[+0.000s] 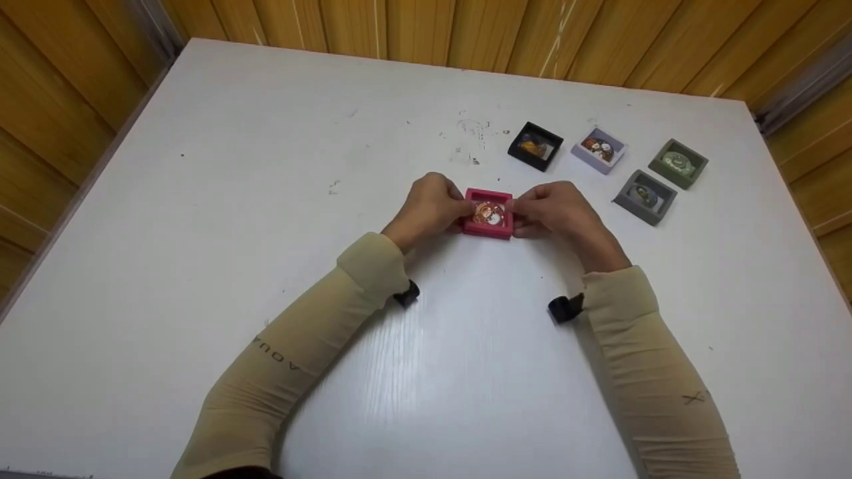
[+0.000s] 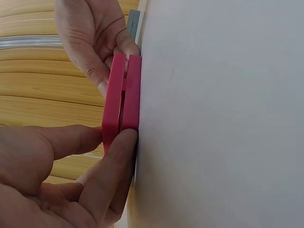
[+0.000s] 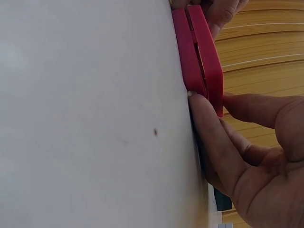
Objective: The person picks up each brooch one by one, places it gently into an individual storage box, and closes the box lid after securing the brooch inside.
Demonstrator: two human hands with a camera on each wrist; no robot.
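Observation:
A small square pink-red display frame (image 1: 489, 233) lies flat at the middle of the white table, with a round red, gold and white piece (image 1: 489, 213) seen inside its window. My left hand (image 1: 432, 205) pinches its left side between thumb and fingers. On the opposite side my right hand (image 1: 556, 209) grips it the same way. From the left wrist view, the pink frame (image 2: 113, 104) shows two halves stacked together with a narrow gap along the seam. In the right wrist view, fingertips (image 3: 202, 102) press at the lower half's corner while the thumb touches the upper half.
Several similar frames lie at the right rear of the white table (image 1: 233, 166): a black one (image 1: 535, 146), a lilac one (image 1: 600, 150), a green one (image 1: 678, 163) and a grey one (image 1: 645, 197). Yellow wood panelling (image 1: 413, 30) stands behind the table.

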